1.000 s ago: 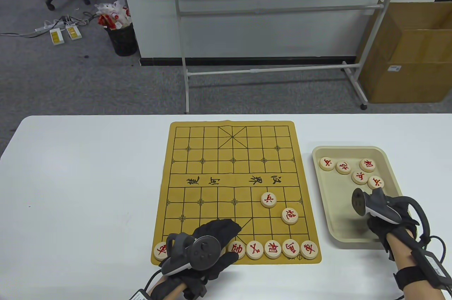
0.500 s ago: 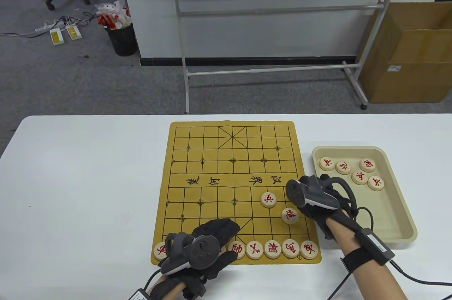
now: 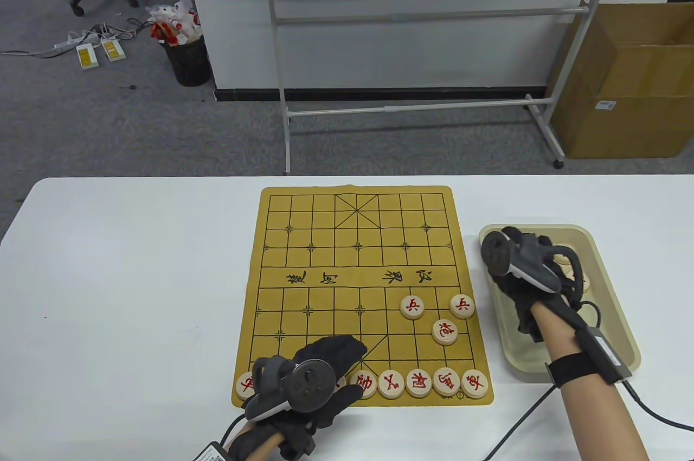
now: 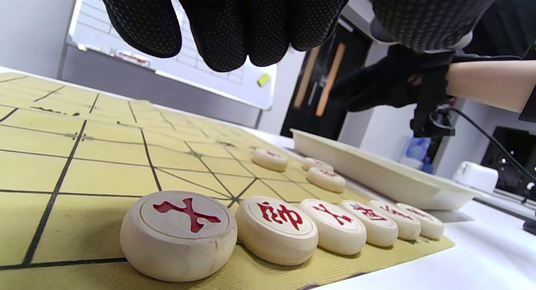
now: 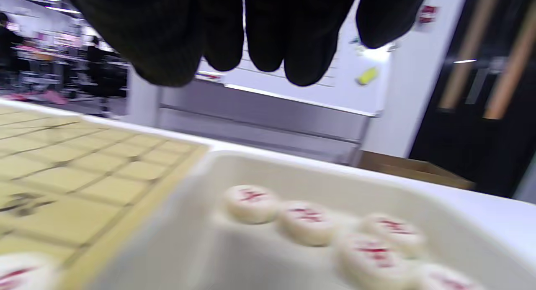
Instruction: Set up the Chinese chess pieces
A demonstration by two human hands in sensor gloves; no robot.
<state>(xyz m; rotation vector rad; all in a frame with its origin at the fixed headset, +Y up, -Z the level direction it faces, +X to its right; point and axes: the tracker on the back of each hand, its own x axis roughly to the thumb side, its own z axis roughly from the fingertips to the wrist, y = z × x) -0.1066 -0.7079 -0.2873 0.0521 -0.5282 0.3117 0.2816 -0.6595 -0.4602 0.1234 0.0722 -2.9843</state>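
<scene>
A yellow chess board (image 3: 358, 266) lies on the white table. Round wooden pieces with red characters line its near edge (image 3: 418, 383); they also show in the left wrist view (image 4: 276, 229). Two soldiers (image 3: 412, 307) (image 3: 462, 306) and a cannon (image 3: 445, 332) stand further up. My left hand (image 3: 320, 369) rests flat on the board's near edge, over part of the row. My right hand (image 3: 523, 266) hovers empty over the beige tray (image 3: 607, 287), fingers hanging above several pieces (image 5: 310, 227).
A whiteboard stand (image 3: 434, 103) and a cardboard box (image 3: 629, 81) are on the floor behind the table. The tray sits just right of the board. The table's left half (image 3: 124, 287) is bare white surface.
My right hand went from the tray to the board, left a soldier at the right side beside the other soldier, and moved back over the tray. The left hand stayed put.
</scene>
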